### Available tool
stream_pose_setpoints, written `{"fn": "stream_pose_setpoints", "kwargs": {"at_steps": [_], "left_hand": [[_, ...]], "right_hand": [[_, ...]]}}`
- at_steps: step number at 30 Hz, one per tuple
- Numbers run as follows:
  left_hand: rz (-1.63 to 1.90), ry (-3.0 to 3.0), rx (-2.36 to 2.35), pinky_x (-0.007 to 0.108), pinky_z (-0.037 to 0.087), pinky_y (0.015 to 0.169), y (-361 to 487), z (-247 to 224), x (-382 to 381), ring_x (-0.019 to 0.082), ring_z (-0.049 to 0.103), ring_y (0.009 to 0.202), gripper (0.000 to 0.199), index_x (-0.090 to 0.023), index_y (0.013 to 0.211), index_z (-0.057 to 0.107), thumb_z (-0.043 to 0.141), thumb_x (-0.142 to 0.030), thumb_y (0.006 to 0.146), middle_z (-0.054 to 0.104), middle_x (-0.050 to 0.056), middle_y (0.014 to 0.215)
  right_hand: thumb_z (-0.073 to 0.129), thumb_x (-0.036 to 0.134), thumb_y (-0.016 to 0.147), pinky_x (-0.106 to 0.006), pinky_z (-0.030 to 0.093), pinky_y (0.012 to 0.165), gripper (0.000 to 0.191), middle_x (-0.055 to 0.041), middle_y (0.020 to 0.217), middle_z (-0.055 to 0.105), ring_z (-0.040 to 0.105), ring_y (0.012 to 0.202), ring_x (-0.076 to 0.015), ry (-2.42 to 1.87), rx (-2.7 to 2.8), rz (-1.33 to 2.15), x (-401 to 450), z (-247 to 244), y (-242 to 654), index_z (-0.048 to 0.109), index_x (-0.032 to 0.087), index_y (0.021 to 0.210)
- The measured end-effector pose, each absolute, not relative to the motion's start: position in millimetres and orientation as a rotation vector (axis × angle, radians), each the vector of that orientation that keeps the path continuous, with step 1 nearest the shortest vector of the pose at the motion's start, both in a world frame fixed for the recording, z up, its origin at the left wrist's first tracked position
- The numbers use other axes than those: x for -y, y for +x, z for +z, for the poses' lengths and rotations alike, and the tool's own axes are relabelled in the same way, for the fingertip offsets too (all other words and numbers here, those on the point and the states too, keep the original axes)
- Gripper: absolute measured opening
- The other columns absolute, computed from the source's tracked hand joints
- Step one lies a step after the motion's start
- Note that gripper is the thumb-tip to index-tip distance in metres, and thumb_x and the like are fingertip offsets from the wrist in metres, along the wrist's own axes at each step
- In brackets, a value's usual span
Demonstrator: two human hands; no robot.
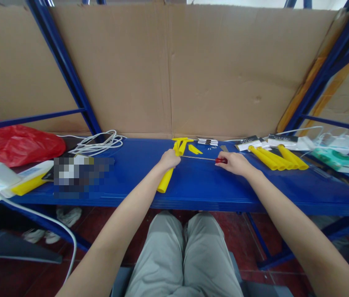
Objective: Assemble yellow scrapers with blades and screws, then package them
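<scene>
My left hand [170, 159] is closed around a yellow tube [165, 180], whose lower end points toward the blue table's front edge. In my right hand [236, 163] is the red handle of a screwdriver [199, 158]; its long metal shaft runs left to the part at my left fingers. The tip is hidden there. Just behind my left hand lie yellow pieces [182, 146], and a loose yellow piece [195, 149] rests beside them. Small white packs [207, 141] lie near the cardboard, with tiny parts [212, 147] in front.
Several yellow tubes with black cards [275, 159] lie to the right. A coiled white cable [100, 142], a red bag [22, 144] and another yellow tube [29, 185] are on the left. Cardboard [168, 74] stands behind the blue table [223, 181], between blue posts.
</scene>
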State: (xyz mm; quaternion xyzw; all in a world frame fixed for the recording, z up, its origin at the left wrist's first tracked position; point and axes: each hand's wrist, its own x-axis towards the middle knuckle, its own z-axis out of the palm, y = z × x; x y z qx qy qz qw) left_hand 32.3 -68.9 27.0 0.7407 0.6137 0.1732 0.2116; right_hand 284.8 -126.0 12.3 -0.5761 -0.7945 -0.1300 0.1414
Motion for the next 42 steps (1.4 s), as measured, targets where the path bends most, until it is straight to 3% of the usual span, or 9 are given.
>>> {"fn": "stream_pose_setpoints", "kwargs": {"at_steps": [10, 34, 42], "left_hand": [[0.528, 2.065, -1.681, 0.026, 0.046, 0.06, 31.3, 22.9, 65.2, 0.021, 0.066, 0.069, 0.03, -0.007, 0.098, 0.064, 0.048, -0.011, 0.074, 0.07, 0.015, 0.082], [0.495, 2.076, -1.701, 0.024, 0.043, 0.051, 32.7, 28.8, 74.3, 0.021, 0.066, 0.064, 0.028, -0.006, 0.094, 0.065, 0.045, -0.014, 0.076, 0.069, 0.016, 0.082], [0.68, 2.011, -1.61, 0.021, 0.041, 0.047, 31.1, 23.4, 67.0, 0.014, 0.06, 0.053, 0.02, -0.008, 0.088, 0.061, 0.05, -0.021, 0.077, 0.068, 0.012, 0.079]], "right_hand": [[0.052, 0.037, 0.083, -0.027, 0.039, 0.06, 0.017, -0.0043, 0.081, 0.068, 0.062, 0.072, -0.0199, -1.708, 2.329, -0.334, 126.8, 12.5, 283.0, 0.06, 0.022, 0.087], [0.05, 0.036, 0.084, -0.028, 0.043, 0.065, 0.021, -0.0064, 0.09, 0.069, 0.063, 0.079, -0.0217, -1.725, 2.306, -0.174, 121.6, 6.9, 286.6, 0.062, 0.021, 0.091], [0.052, 0.033, 0.083, -0.029, 0.044, 0.066, 0.017, -0.0074, 0.088, 0.069, 0.063, 0.077, -0.0211, -1.702, 2.275, -0.134, 120.9, 6.6, 288.8, 0.061, 0.02, 0.089]]}}
